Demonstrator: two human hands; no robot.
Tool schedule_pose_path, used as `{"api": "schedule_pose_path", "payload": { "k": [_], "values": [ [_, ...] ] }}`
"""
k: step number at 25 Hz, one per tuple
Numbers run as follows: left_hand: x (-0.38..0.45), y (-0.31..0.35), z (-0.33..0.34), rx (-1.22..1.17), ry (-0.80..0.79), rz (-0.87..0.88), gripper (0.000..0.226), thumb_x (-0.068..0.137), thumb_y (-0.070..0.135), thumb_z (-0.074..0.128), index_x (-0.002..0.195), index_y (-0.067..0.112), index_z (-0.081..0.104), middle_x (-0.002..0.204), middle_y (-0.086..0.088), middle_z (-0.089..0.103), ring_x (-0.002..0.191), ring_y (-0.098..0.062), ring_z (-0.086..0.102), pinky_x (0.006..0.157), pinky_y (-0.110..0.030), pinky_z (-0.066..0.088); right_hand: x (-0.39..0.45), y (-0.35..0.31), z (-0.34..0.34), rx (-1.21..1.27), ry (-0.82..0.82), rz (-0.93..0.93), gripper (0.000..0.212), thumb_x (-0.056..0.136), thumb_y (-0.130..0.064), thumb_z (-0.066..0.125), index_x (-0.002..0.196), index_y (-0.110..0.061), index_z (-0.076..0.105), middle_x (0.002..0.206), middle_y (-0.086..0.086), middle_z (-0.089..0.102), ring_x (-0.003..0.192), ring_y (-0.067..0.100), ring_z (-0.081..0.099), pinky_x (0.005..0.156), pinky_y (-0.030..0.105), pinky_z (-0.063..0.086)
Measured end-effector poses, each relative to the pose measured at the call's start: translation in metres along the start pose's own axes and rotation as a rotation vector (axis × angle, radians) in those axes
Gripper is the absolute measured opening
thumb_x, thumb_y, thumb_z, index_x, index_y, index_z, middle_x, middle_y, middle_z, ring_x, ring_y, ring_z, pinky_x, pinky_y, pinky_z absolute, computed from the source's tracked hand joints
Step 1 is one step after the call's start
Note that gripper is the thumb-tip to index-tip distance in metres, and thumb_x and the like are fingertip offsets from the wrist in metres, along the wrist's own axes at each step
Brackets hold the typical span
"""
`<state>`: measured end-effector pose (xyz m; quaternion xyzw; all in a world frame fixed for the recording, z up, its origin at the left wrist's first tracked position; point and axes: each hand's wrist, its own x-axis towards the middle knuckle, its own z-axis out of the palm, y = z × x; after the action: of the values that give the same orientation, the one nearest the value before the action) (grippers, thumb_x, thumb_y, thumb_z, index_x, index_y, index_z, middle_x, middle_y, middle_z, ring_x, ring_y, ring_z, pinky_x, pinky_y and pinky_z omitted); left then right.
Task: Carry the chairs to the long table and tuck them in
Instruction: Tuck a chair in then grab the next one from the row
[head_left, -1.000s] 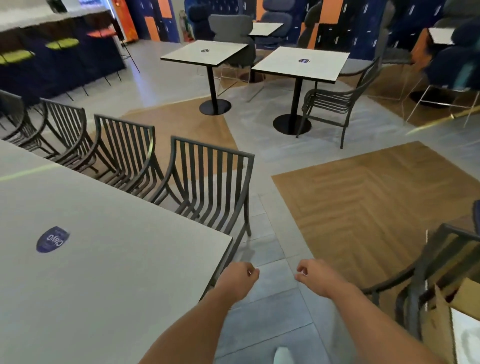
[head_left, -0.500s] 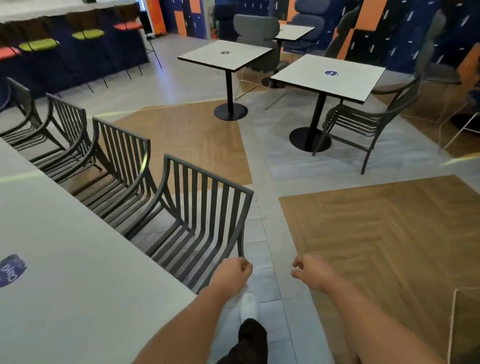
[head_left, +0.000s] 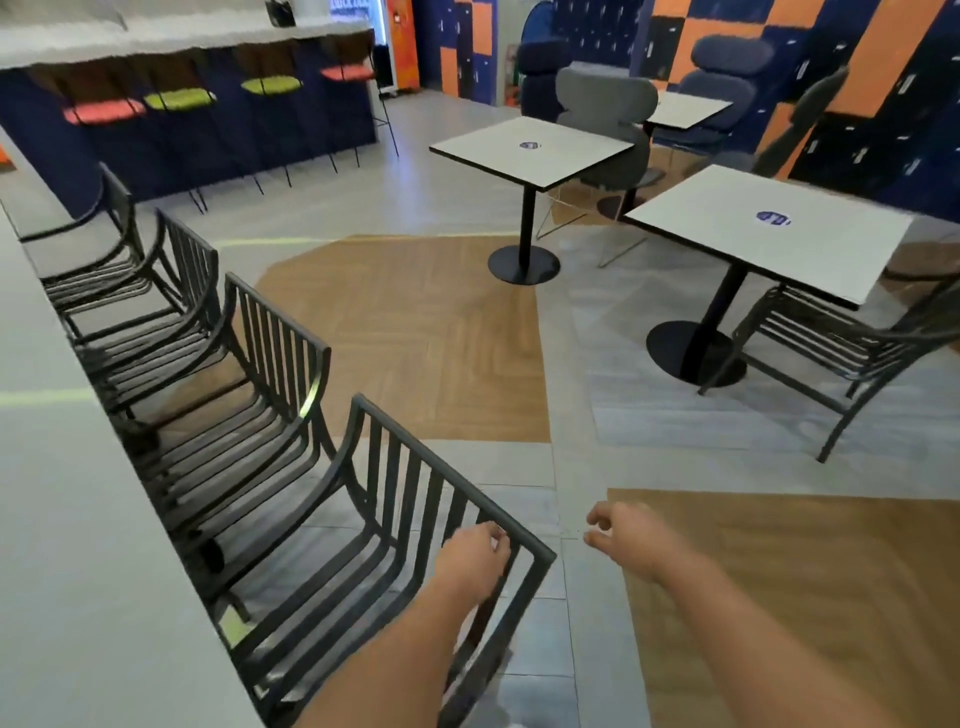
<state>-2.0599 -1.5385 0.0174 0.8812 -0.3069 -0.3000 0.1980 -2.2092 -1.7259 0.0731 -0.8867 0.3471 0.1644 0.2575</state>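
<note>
The long pale table (head_left: 62, 519) runs down the left edge. Several dark slatted chairs stand in a row along its side: the nearest chair (head_left: 395, 478), a second chair (head_left: 275, 332), a third chair (head_left: 187, 249) and a far chair (head_left: 117, 202). My left hand (head_left: 472, 561) hovers in a loose fist over the nearest chair's top rail, and I cannot tell if it touches the rail. Just right of that chair's corner my right hand (head_left: 628, 535) hangs over the floor with its fingers loosely apart, holding nothing. Another slatted chair (head_left: 857, 343) stands by a square table at the right.
Two square pedestal tables (head_left: 530, 150) (head_left: 769, 234) stand ahead and to the right, with grey and blue upholstered chairs (head_left: 608, 98) behind them. A dark bar counter with coloured stools (head_left: 182, 98) lines the back left. Tile and wood floor (head_left: 415, 338) lies between.
I have walked forward along the row, so the nearest chair now lies under my left hand. The chair and cardboard box at the lower right have left the view.
</note>
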Motion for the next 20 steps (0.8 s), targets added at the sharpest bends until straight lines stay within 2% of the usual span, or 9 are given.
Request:
{"api": "schedule_pose_path", "payload": {
  "k": [4, 11, 16, 20],
  "values": [
    [0.059, -0.002, -0.019, 0.024, 0.105, -0.151, 0.032, 0.106, 0.038, 0.04, 0.115, 0.022, 0.067, 0.102, 0.0, 0.073, 0.092, -0.021, 0.068, 0.085, -0.04, 0.058, 0.074, -0.008, -0.033, -0.065, -0.018, -0.086, 0.037, 0.098, -0.046, 0.058, 0.129, -0.027, 0.061, 0.127, -0.005, 0.064, 0.111, 0.015, 0.06, 0.087, 0.026, 0.045],
    [0.119, -0.01, -0.013, -0.049, 0.272, -0.536, 0.036, 0.106, 0.039, 0.036, 0.113, 0.021, 0.067, 0.11, -0.004, 0.072, 0.102, -0.025, 0.067, 0.089, -0.037, 0.054, 0.219, -0.006, -0.071, -0.255, -0.163, -0.324, 0.038, 0.098, -0.048, 0.056, 0.129, -0.027, 0.062, 0.121, -0.006, 0.064, 0.108, 0.016, 0.06, 0.088, 0.03, 0.048],
    [0.122, 0.02, 0.009, -0.154, 0.402, -0.891, 0.04, 0.106, 0.045, 0.035, 0.115, 0.021, 0.066, 0.11, -0.005, 0.07, 0.104, -0.028, 0.068, 0.089, -0.039, 0.053, 0.305, -0.024, -0.094, -0.415, -0.35, -0.571, 0.036, 0.099, -0.046, 0.055, 0.129, -0.027, 0.061, 0.121, -0.006, 0.064, 0.11, 0.017, 0.056, 0.09, 0.032, 0.047],
    [0.118, 0.039, 0.026, -0.234, 0.397, -1.077, 0.042, 0.106, 0.048, 0.034, 0.112, 0.02, 0.064, 0.112, -0.004, 0.071, 0.106, -0.026, 0.068, 0.089, -0.037, 0.052, 0.348, -0.062, -0.109, -0.512, -0.423, -0.722, 0.039, 0.099, -0.047, 0.056, 0.13, -0.025, 0.062, 0.124, -0.003, 0.065, 0.113, 0.019, 0.059, 0.092, 0.032, 0.048]
  ]
}}
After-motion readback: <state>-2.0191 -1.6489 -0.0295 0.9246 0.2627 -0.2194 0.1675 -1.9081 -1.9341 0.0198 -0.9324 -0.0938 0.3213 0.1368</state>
